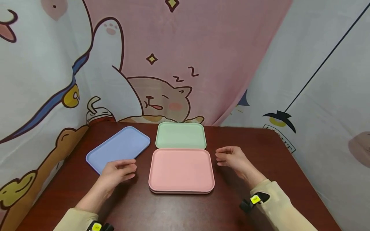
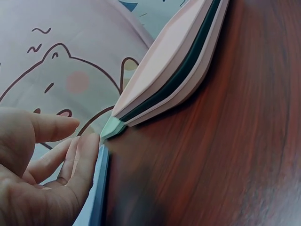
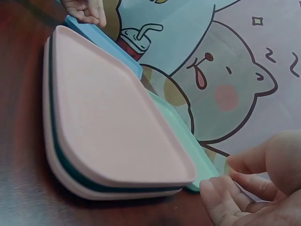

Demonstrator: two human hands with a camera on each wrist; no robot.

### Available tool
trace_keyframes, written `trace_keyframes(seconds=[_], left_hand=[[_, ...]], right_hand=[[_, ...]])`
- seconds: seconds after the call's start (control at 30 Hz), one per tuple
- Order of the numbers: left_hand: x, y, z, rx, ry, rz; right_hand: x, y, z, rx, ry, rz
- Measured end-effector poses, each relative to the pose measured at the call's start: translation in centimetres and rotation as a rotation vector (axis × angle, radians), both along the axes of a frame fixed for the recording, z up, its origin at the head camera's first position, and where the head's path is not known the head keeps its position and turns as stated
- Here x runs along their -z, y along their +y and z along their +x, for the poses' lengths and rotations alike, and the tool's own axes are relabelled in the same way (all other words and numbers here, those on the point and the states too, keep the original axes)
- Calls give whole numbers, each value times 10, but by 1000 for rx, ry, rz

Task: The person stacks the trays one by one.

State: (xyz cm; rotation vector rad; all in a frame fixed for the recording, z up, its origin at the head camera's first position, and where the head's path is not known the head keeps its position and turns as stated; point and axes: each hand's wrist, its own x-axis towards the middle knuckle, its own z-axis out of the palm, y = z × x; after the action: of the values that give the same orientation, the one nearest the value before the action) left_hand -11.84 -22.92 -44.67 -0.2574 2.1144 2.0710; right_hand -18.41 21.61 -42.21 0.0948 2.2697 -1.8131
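Note:
A pink tray (image 1: 181, 170) tops a small stack in the middle of the table; the right wrist view shows a dark green tray (image 3: 70, 169) under it and another pink one (image 3: 52, 155) at the bottom. Behind the stack lies a light green tray (image 1: 180, 136). To the left, a blue tray (image 1: 117, 147) sits at an angle. My left hand (image 1: 117, 175) hovers by the blue tray's near edge, fingers relaxed, holding nothing. My right hand (image 1: 234, 160) is held to the right of the stack, fingers loosely bent, nothing in them.
The trays lie on a dark reddish-brown wooden table (image 1: 173, 211). A cartoon-printed cloth (image 1: 219, 57) hangs along the table's back and sides. Each wrist wears a strapped black device with a yellow label (image 1: 255, 199).

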Motion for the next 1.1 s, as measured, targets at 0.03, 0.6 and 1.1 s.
trace_keyframes(seconds=[0.03,0.6,1.1], left_hand=[[-1,-2,1,-4,1,3],[-6,-38,4,-92,37,-25],[-2,-65,19,-206,12,42]], right_hand=[[-2,-2,-3,-1,3,1],[-16,-34,-49,-33,68,54],[-16,-107,-83,-139,124,-3]])
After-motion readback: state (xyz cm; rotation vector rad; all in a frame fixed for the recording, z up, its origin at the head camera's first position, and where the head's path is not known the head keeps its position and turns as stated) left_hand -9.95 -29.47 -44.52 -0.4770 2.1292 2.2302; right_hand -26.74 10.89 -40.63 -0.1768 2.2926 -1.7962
